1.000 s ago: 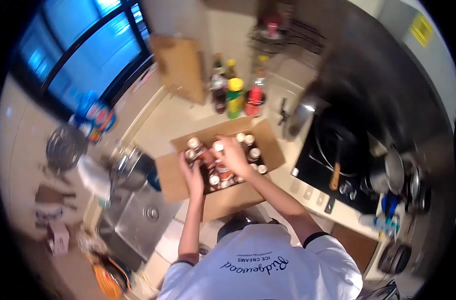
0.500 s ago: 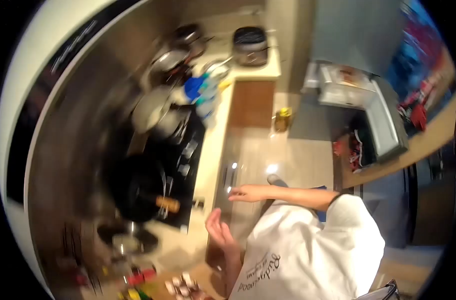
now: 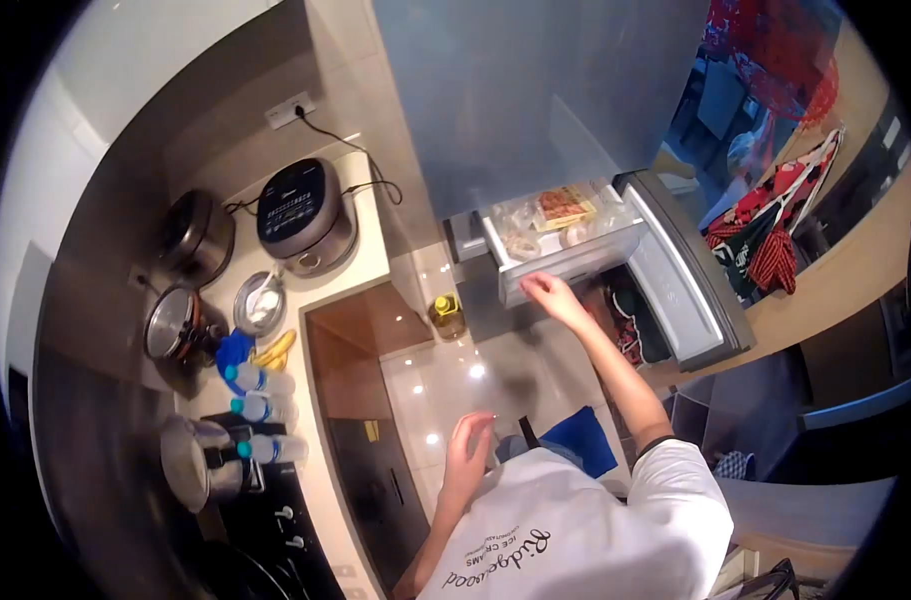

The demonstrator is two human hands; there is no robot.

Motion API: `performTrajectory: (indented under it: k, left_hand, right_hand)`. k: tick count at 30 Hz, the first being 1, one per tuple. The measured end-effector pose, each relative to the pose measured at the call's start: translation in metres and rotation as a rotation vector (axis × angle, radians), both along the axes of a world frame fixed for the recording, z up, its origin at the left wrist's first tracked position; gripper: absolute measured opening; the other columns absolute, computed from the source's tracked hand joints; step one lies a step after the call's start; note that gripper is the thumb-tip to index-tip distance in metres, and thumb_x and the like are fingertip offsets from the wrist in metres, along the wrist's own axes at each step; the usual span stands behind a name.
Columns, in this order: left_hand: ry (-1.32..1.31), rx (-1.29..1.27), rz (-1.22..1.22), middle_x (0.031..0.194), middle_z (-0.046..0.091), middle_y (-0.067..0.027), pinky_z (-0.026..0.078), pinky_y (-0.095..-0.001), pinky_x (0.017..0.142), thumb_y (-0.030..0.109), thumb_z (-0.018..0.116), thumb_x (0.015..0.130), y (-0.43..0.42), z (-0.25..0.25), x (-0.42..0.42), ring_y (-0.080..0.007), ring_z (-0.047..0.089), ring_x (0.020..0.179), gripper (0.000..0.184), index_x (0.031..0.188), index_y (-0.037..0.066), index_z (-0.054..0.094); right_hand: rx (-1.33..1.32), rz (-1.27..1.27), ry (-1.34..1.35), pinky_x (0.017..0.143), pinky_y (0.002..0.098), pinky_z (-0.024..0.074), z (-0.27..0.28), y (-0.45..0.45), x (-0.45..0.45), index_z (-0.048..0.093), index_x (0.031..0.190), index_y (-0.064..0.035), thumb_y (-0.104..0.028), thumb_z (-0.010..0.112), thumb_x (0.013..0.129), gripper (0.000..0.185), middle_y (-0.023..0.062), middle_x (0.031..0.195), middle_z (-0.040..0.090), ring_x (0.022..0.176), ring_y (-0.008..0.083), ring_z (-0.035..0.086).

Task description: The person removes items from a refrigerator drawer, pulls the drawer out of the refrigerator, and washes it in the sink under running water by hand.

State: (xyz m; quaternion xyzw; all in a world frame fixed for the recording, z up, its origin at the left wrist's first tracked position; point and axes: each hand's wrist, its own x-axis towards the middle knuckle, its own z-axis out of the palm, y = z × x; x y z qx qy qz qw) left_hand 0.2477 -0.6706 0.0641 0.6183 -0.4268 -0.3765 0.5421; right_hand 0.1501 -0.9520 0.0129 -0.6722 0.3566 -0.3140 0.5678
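My right hand reaches to the front of a clear freezer drawer, its fingers loosely bent and nothing visible in them. Whether the fingertips touch the drawer I cannot tell. The drawer is pulled out of the grey fridge and bears a food pack with a picture on it and several plastic bags. Beside it the fridge door stands open. My left hand hovers in front of my body above the floor, with fingers partly bent and apart, holding nothing.
A counter at left carries a rice cooker, a metal bowl, bananas, several water bottles and a pot on the stove. An oil jug stands on the floor. Patterned cloth hangs at right.
The view has swung right from the stove to the open fridge. My right hand has come to the drawer front; my left hand has moved away from the counter edge.
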Motion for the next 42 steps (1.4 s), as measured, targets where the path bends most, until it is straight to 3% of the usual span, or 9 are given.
performTrajectory:
  k: [3,7,11,14,16,24,36,40,42]
  left_hand:
    - [0.144,0.087,-0.046,0.095,0.052,-0.0096,0.037,-0.0257,0.081,0.005,0.044,0.080,-0.026,-0.015,0.013,-0.0171,0.050,0.092,0.017,0.095,-0.001,0.049]
    - [0.316,0.172,-0.103,0.094,0.053,-0.0077,0.035,-0.0241,0.082,0.008,0.043,0.082,-0.059,-0.033,0.040,-0.0142,0.049,0.092,0.018,0.097,-0.001,0.048]
    - [0.316,0.209,-0.157,0.095,0.052,-0.0075,0.034,-0.0239,0.083,0.010,0.043,0.083,-0.095,-0.043,0.078,-0.0140,0.048,0.092,0.018,0.097,-0.001,0.047]
    - [0.281,0.233,-0.176,0.097,0.052,-0.0076,0.035,-0.0239,0.082,0.008,0.044,0.082,-0.131,-0.033,0.101,-0.0140,0.048,0.093,0.018,0.098,0.001,0.047]
    - [0.249,0.234,-0.216,0.098,0.052,-0.0075,0.035,-0.0243,0.082,0.009,0.044,0.082,-0.155,-0.035,0.114,-0.0143,0.048,0.093,0.019,0.098,0.001,0.047]
    - [0.014,0.119,-0.437,0.097,0.051,-0.0093,0.040,-0.0265,0.077,0.010,0.045,0.081,-0.233,-0.017,0.117,-0.0173,0.051,0.089,0.020,0.098,-0.001,0.046]
    - [0.222,0.197,-0.366,0.097,0.051,-0.0058,0.039,-0.0253,0.076,0.006,0.043,0.079,-0.264,-0.047,0.064,-0.0143,0.049,0.088,0.021,0.099,0.000,0.045]
    - [0.189,0.114,-0.283,0.095,0.050,-0.0075,0.040,-0.0250,0.074,0.007,0.046,0.077,-0.286,-0.048,0.066,-0.0163,0.050,0.085,0.022,0.099,0.000,0.045]
    - [-0.264,0.059,-0.278,0.096,0.048,-0.0112,0.040,-0.0254,0.072,0.007,0.049,0.074,-0.303,-0.042,0.069,-0.0198,0.050,0.083,0.025,0.098,0.000,0.046]
  right_hand:
    - [-0.047,-0.045,-0.136,0.057,0.0196,0.0386,-0.019,-0.092,0.003,0.055,0.086,-0.0034,-0.023,0.047,0.082,0.021,-0.0009,0.069,0.052,0.060,0.0065,0.047]
    - [0.039,-0.304,0.326,0.053,0.0241,0.0413,-0.088,-0.221,0.003,0.055,0.079,0.0003,-0.028,0.046,0.080,0.029,0.0057,0.068,0.055,0.060,0.0125,0.051]
    - [0.235,-0.341,0.538,0.063,0.0313,0.0416,-0.074,-0.244,0.024,0.057,0.086,0.0005,-0.020,0.049,0.071,0.026,0.0116,0.078,0.058,0.070,0.0201,0.054]
    - [-0.267,0.393,1.465,0.070,0.0314,0.0417,-0.118,-0.280,0.039,0.057,0.091,-0.0019,-0.028,0.046,0.073,0.034,0.0171,0.095,0.056,0.086,0.0238,0.054]
    - [-0.456,0.268,1.311,0.075,0.0302,0.0400,-0.075,-0.242,0.057,0.054,0.095,0.0002,-0.022,0.051,0.070,0.034,0.0169,0.094,0.056,0.088,0.0234,0.053]
    - [-0.359,0.109,1.034,0.076,0.0302,0.0397,-0.093,-0.251,0.087,0.054,0.096,0.0009,-0.019,0.052,0.069,0.033,0.0159,0.093,0.056,0.089,0.0227,0.052]
    - [-0.111,0.096,0.458,0.078,0.0301,0.0393,-0.069,-0.230,0.016,0.052,0.097,0.0019,-0.014,0.054,0.068,0.033,0.0144,0.093,0.056,0.089,0.0217,0.052]
    - [-0.211,0.116,0.163,0.079,0.0297,0.0389,-0.034,-0.202,-0.010,0.051,0.099,0.0027,-0.005,0.054,0.068,0.032,0.0106,0.091,0.056,0.090,0.0189,0.050]
    - [0.018,0.186,0.115,0.078,0.0280,0.0395,-0.030,-0.198,-0.028,0.047,0.104,0.0020,-0.004,0.054,0.068,0.037,0.0093,0.098,0.053,0.091,0.0181,0.050]
